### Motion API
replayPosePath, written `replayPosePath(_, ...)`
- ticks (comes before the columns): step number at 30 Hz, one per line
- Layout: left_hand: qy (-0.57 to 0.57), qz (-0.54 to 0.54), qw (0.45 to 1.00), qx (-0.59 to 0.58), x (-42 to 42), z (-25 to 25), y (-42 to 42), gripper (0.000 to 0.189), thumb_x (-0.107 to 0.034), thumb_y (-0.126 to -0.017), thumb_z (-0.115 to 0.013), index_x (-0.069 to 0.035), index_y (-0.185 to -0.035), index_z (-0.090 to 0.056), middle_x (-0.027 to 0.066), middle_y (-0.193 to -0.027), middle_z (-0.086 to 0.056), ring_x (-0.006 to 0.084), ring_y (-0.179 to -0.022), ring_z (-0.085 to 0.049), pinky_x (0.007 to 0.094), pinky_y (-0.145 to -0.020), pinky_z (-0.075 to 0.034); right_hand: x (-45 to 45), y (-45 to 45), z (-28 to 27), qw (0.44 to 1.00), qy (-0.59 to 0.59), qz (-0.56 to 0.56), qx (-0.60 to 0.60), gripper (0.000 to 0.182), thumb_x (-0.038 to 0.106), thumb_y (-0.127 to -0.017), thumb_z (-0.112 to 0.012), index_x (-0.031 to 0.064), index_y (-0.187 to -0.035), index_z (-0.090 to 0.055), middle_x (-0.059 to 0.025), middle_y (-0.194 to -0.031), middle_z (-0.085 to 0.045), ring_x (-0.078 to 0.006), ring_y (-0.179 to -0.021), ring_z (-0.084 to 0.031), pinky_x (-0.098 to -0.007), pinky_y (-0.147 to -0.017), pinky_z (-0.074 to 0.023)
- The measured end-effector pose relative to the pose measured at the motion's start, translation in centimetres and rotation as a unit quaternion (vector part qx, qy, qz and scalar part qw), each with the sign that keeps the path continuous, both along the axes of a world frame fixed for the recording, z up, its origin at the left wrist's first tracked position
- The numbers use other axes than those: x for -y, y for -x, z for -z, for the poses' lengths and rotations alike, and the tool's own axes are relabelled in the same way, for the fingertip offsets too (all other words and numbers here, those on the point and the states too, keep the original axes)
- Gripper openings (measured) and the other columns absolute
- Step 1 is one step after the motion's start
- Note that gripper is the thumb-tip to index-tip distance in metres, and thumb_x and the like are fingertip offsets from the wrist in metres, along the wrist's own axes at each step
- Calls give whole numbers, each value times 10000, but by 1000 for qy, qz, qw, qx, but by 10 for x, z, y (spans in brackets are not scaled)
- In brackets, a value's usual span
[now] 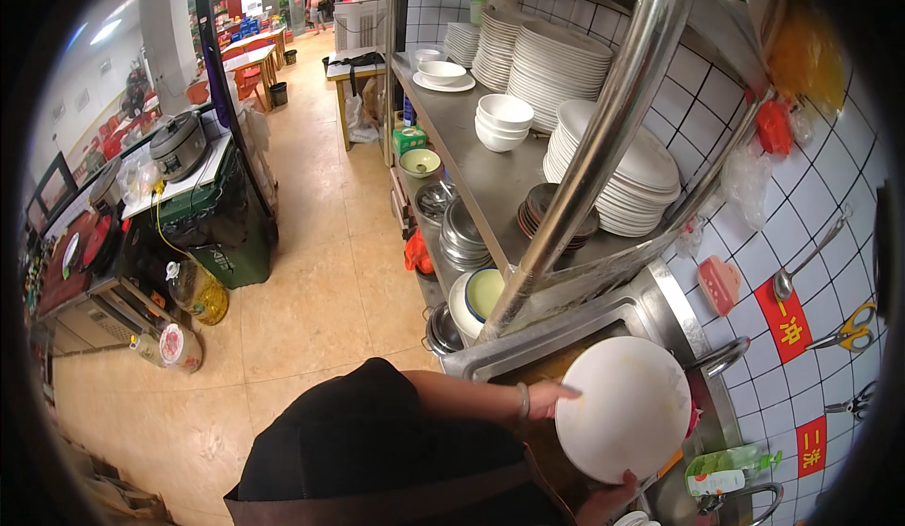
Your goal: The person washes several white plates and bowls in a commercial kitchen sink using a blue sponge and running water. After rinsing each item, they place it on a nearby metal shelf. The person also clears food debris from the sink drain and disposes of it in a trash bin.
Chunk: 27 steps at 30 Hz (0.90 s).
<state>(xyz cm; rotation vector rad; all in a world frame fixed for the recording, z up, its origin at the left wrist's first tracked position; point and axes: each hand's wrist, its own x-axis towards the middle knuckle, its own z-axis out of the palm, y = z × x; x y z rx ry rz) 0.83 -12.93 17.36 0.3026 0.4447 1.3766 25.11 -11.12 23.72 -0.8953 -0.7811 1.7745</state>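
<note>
A large round white plate (622, 413) with faint yellowish smears is held tilted over the steel sink (544, 335). My left hand (553, 397), below a bracelet on the wrist, grips one edge, its thumb lying on the plate's face. At the opposite edge my right hand (611, 499) holds the rim, partly cut off by the frame's bottom. Brownish water shows in the basin, mostly hidden behind the plate. Just past the far rim a pink item (696, 414) peeks out, too covered to identify. Several white dishes (636, 519) show at the bottom edge beside my right hand.
A steel shelf rack (488, 194) with stacked white plates (558, 66) and bowls (503, 123) borders the sink; its post (594, 144) rises close by. Two faucets (728, 356) and a green pump bottle (728, 469) line the tiled wall, where scissors (852, 331) and a ladle (792, 278) hang.
</note>
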Motion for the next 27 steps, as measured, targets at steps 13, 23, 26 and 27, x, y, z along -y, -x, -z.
replayPosePath(13, 70, -302, 942, -132, -6, -30, -38, 390, 44, -743, -510, -18, -1128, -494, 147, -1001, -586, 231, -905, -580, 377, -756, -480, 14, 32, 22, 993, -23, 49, -108, 546, 328, -778, -500, 13, -1213, -399, -137, -1167, -461, -279, -1074, -431, -396, -906, -340)
replayPosePath(23, 160, 31, 983, -83, -41, -36, 23, 393, -94, -781, -549, 98, -1112, -460, 172, -1041, -577, 292, -918, -589, 392, -780, -479, -24, -21, -26, 1000, -12, -5, 5, 639, 334, -694, -461, 47, -1255, -352, -156, -1181, -437, -325, -1070, -445, -445, -821, -427)
replayPosePath(26, 118, -97, 975, -162, -40, -34, 11, 364, -43, -763, -550, 29, -1115, -492, 152, -984, -593, 273, -830, -603, 392, -715, -491, -11, -1, -48, 1000, 21, -4, -1, 617, 378, -753, -450, 35, -1256, -344, -158, -1189, -431, -322, -1081, -435, -447, -839, -410)
replayPosePath(27, 99, -143, 972, -158, -40, -35, 4, 365, -34, -759, -551, 9, -1118, -498, 147, -972, -595, 269, -807, -605, 395, -705, -493, 1, 4, -38, 999, -36, 31, -2, 645, 385, -748, -463, 48, -1277, -313, -154, -1217, -407, -321, -1101, -413, -452, -862, -389)
